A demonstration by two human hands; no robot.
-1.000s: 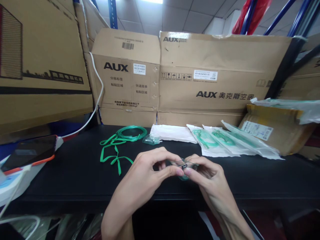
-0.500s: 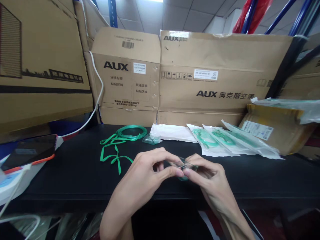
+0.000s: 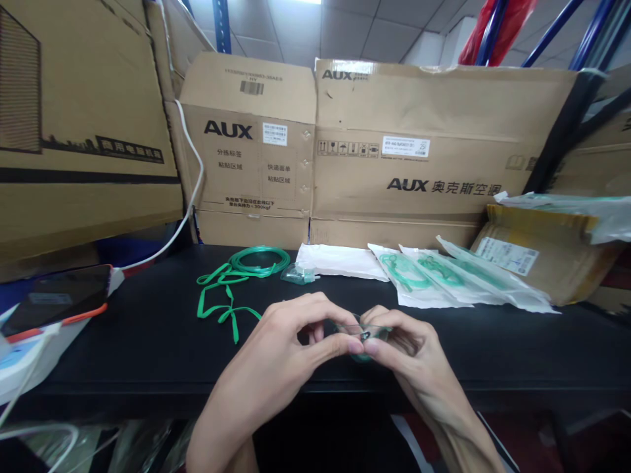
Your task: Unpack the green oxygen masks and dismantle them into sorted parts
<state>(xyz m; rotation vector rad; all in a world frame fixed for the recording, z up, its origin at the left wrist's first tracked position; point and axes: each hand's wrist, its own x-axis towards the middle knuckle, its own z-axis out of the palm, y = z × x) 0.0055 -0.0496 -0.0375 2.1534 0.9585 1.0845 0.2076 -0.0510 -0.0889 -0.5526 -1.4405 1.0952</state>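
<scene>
Both of my hands meet over the near part of the table around a clear, green-tinted plastic mask (image 3: 378, 333), mostly covered by my fingers. Thumb and forefinger of my left hand (image 3: 300, 335) pinch its left side. From the right, my right hand (image 3: 409, 338) grips the other side, its thumb near the left thumb. A small shiny metal piece (image 3: 365, 336) shows between the fingertips. Left of the hands lies a green elastic strap (image 3: 229, 309), beside a coil of green tubing (image 3: 259, 261). A small clear bag (image 3: 298, 273) with a greenish part lies behind my hands.
A flat white packet (image 3: 342, 261) lies at the back of the black table (image 3: 148, 341). Several sealed pouches with green tubing (image 3: 407, 269) overlap at the right, against a taped carton (image 3: 542, 249). A phone (image 3: 62, 295) with a white cable lies far left. Cardboard panels (image 3: 394, 164) stand behind.
My fingertips have shifted slightly on the mask, and more of the metal piece shows between them. My left forearm has moved a little left. The things on the table stay put.
</scene>
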